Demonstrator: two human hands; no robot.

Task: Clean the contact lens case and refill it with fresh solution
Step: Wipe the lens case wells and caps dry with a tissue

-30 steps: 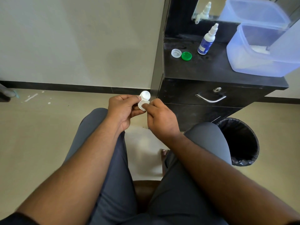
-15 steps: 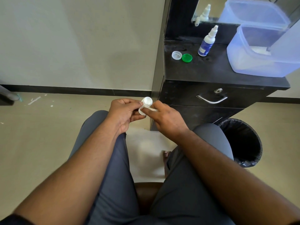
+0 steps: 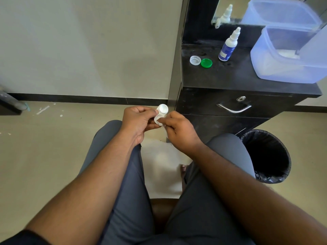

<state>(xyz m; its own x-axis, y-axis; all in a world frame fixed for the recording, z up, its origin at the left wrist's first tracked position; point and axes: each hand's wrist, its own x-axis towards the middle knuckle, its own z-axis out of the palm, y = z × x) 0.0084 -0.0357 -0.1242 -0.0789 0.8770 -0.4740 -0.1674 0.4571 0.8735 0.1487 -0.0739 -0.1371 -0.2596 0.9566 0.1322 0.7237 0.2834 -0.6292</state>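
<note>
smooth white plastic lens case (image 3: 161, 114), left hand (image 3: 138, 122)

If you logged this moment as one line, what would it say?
step: wiping lens case | left hand: holds case | right hand: pinches tissue in a well | caps, bottle: on cabinet

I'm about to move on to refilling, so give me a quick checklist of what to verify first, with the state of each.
1. Lens case held firmly: ok, the left hand grips it.
2. Wells wiped dry: cannot tell, the right hand is at the lower well with a white tissue.
3. Both caps off and within reach: ok, clear cap and green cap lie on the black cabinet.
4. Solution bottle upright: ok, it stands beside the caps.
5. A hand free for the bottle: not ok, both are busy.
</note>
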